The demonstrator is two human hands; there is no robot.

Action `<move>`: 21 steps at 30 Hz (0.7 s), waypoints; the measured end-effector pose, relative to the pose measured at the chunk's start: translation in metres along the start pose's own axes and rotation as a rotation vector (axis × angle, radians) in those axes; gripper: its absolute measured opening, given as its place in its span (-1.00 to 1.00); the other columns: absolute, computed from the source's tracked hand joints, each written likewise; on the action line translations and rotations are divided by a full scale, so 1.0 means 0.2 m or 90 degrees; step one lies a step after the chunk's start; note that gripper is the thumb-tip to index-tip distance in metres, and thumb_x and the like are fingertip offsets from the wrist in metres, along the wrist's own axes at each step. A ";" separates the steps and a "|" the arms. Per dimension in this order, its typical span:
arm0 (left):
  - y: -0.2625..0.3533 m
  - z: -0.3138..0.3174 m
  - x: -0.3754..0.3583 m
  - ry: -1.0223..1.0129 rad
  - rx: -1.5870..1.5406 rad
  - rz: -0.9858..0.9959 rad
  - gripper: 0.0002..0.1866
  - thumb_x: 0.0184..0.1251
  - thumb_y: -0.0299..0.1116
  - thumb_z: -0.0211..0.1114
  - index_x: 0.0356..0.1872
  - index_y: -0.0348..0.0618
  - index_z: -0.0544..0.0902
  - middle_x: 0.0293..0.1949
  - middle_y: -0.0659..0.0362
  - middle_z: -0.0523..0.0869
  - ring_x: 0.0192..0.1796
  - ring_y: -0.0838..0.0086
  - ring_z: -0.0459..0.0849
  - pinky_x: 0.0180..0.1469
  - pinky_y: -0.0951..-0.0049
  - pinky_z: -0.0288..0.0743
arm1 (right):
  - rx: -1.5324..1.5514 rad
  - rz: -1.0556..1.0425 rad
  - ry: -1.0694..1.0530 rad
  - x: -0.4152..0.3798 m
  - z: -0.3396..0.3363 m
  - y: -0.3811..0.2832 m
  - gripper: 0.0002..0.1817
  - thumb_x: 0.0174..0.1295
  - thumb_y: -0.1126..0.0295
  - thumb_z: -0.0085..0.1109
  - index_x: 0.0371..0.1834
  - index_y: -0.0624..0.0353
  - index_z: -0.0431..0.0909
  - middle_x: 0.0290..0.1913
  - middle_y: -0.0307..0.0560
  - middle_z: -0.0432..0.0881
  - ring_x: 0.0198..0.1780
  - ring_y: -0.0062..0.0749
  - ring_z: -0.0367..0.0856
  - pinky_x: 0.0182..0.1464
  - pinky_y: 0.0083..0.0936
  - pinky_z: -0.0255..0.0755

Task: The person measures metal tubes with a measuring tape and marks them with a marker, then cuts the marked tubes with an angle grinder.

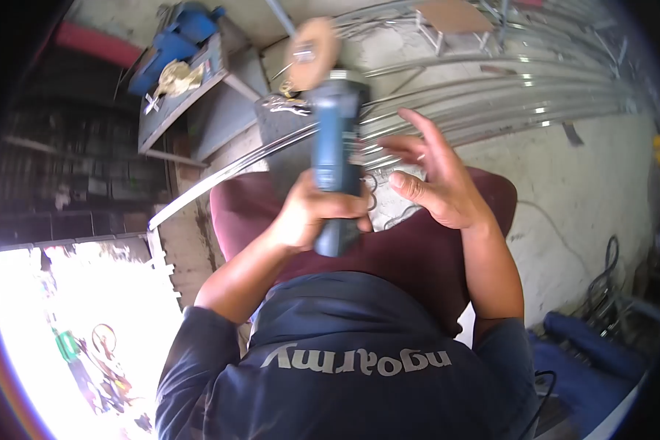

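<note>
Gripping grinder (337,136) in L hand (312,213), R fingers (427,129) open, metal bars (539,111) across pale flr (389,53) nr metal table (246,110).

Pale, stained wall (601,191); bright doorway (22,323)

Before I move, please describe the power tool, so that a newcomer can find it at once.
Above the maroon trousers, the left hand holds a blue angle grinder. Unlike the long metal bars beyond it, it carries a round brown disc at its far end.

one angle grinder (335,147), one disc (315,62), two knees (235,209)
</note>
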State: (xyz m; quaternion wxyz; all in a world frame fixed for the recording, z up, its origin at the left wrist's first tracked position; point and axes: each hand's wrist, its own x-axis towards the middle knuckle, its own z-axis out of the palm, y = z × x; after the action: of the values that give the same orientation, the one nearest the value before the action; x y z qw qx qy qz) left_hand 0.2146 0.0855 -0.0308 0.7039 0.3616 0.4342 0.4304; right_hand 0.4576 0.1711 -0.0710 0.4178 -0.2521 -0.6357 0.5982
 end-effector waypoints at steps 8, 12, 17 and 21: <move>0.03 -0.14 0.28 -0.102 0.402 -0.027 -0.21 0.72 0.34 0.25 0.23 -0.40 0.72 0.15 -0.28 0.86 0.22 -0.11 0.86 0.36 0.07 0.69 | 0.386 0.260 0.106 0.42 0.12 0.19 -0.58 0.61 0.15 0.31 0.18 0.35 0.62 -0.03 0.05 0.77 -0.13 -0.17 0.83 0.04 -0.13 0.79; -0.08 -0.56 0.49 0.007 0.620 -0.064 -0.40 0.72 0.06 0.37 0.42 -0.29 0.68 0.33 -0.28 0.80 0.39 -0.21 0.77 0.48 -0.03 0.61 | 0.422 0.274 0.099 0.51 -0.14 0.58 -0.50 0.53 0.13 0.33 0.27 0.33 0.57 -0.05 0.07 0.77 -0.15 -0.16 0.83 0.00 -0.09 0.80; -0.55 -1.12 0.89 0.338 0.923 0.116 -0.25 0.54 0.08 0.51 0.59 -0.13 0.59 0.45 -0.09 0.65 0.52 -0.14 0.55 0.62 -0.09 0.43 | 0.373 0.350 0.151 0.61 -0.29 0.83 -0.50 0.47 0.28 0.38 0.36 0.21 0.44 -0.12 0.13 0.77 -0.22 -0.10 0.84 -0.10 -0.07 0.82; -0.68 -1.23 1.05 0.329 0.986 0.096 -0.25 0.45 0.08 0.60 0.53 -0.07 0.65 0.37 0.02 0.61 0.50 -0.02 0.52 0.57 -0.02 0.42 | 0.342 0.345 0.130 0.73 -0.26 0.85 -0.51 0.51 0.24 0.39 0.33 0.22 0.45 -0.12 0.13 0.76 -0.22 -0.09 0.85 -0.11 -0.04 0.84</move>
State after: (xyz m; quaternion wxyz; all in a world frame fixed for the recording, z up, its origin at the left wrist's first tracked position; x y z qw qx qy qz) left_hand 0.0811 0.2612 -0.3026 0.1014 0.6627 0.7314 0.1247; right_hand 0.3949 0.3457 -0.2061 0.3570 -0.3510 -0.3217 0.8037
